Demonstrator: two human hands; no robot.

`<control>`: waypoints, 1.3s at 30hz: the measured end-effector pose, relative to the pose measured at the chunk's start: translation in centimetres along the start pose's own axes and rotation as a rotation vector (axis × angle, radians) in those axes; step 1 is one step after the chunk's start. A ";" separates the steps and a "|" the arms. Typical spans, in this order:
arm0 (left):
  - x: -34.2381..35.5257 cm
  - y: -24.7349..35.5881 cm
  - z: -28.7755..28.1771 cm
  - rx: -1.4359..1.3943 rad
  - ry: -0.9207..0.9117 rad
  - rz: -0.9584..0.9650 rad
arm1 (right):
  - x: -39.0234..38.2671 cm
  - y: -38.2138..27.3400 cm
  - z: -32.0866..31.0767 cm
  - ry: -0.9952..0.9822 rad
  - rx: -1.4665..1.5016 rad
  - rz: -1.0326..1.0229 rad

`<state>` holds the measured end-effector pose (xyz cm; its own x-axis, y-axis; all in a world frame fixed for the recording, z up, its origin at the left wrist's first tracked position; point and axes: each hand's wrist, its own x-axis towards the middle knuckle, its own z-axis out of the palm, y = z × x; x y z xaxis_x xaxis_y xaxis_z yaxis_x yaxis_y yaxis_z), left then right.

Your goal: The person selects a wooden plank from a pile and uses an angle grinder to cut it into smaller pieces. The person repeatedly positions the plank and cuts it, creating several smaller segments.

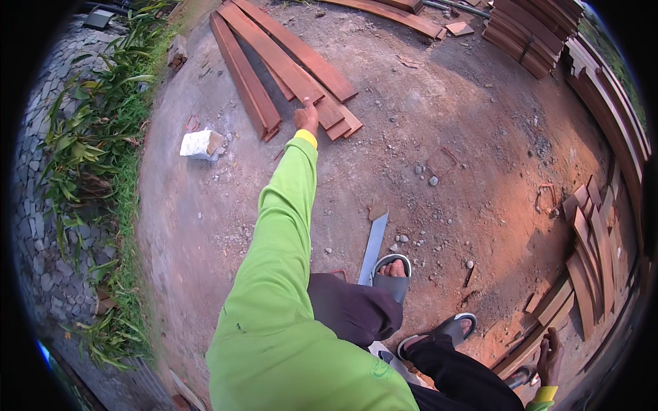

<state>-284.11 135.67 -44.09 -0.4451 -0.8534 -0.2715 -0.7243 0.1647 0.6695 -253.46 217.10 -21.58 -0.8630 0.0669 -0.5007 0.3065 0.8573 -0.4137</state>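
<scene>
My left hand (307,119) reaches far forward and grips the near end of a reddish-brown wooden plank (291,65). That plank lies fanned out among several others on the ground, with another plank (250,82) to its left and one (301,51) to its right. My right hand (550,357) is low at the right, by the side of my leg, its fingers loosely bent and apart with nothing visible in them. Beside my sandalled foot lies a long, flat grey metal blade (374,246), like a handsaw's; its lower end is hidden behind my leg.
A white, torn-looking block or bag (201,145) sits left of the planks. Tall stacked boards (531,34) stand at the far right, and loose offcuts (591,253) are heaped at the right. Pebbles (433,181) dot the dirt. Plants (75,147) border the left side.
</scene>
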 end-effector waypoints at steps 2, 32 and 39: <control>-0.8 -1.7 1.8 -0.140 -0.056 -0.102 | 0.4 0.7 0.4 -0.031 -0.033 0.041; -22.4 -5.0 4.5 -0.932 -0.620 -0.265 | 2.2 -6.2 -1.2 0.022 -0.096 -0.227; -37.7 -4.4 5.0 -0.944 -1.137 -0.386 | 2.9 -4.8 -1.3 0.023 -0.100 -0.207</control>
<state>-266.78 169.59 -40.25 -0.7882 0.1241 -0.6028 -0.4935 -0.7128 0.4985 -257.96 213.82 -20.03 -0.9127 -0.1048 -0.3950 0.0818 0.9001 -0.4279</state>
